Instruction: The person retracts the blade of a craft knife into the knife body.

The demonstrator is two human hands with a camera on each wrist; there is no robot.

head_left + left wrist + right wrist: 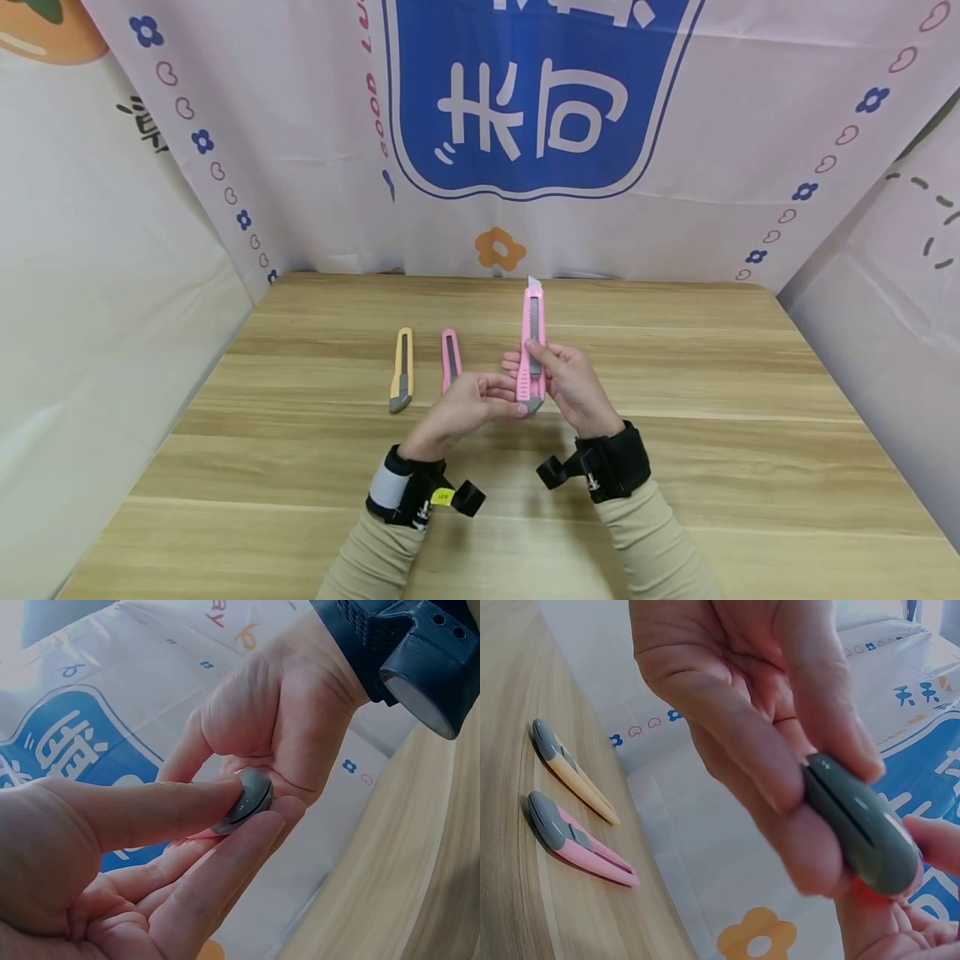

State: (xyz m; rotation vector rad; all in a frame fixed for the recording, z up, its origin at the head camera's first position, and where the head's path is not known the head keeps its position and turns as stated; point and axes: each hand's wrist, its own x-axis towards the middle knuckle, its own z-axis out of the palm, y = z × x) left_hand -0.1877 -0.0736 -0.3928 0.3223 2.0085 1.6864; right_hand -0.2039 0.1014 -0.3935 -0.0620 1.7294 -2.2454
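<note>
A pink box cutter [532,321] stands nearly upright above the wooden table, a short bit of blade [533,282] showing at its top. Its grey end cap [253,796] is pinched between the thumb and fingers of my left hand [463,408]. From the other side my right hand [579,387] grips the body, thumb over the slider slot on the front and fingers behind. Left of the hands, a second pink box cutter [585,851] lies on the table, its lower end hidden by my left hand in the head view. Beside it lies a yellow box cutter [402,367].
The wooden table [712,375] reaches back to a hanging printed cloth [322,167] with a blue sign and flowers. White cloths hang at both sides. Each wrist wears a black strap [618,462] with a small camera mount.
</note>
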